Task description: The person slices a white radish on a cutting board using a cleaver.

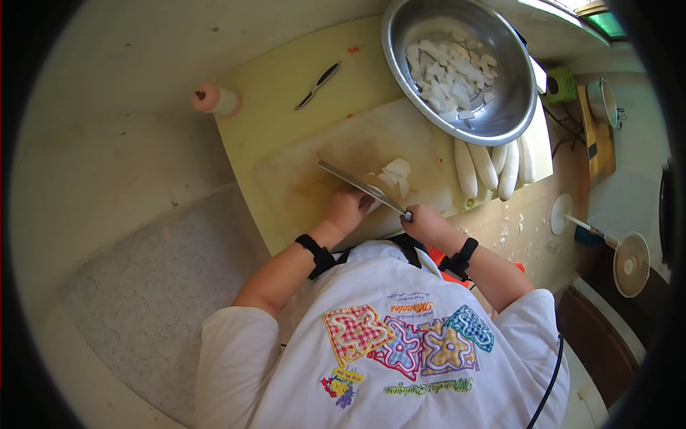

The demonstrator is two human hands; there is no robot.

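My right hand is closed round the handle of a knife, whose blade slants up and left over a stained cutting board. Beside the blade, my left hand holds a white vegetable piece, partly hidden by the blade and my fingers. Cut white slices lie on the board just beyond the knife. Several whole peeled white vegetables rest side by side at the right, below a large metal bowl that holds many white pieces.
The yellowish table bears a peeler near its far side. A pink-capped bottle stands at the left corner. White scraps lie on the floor at the right, near a fan. Farther off is a green container.
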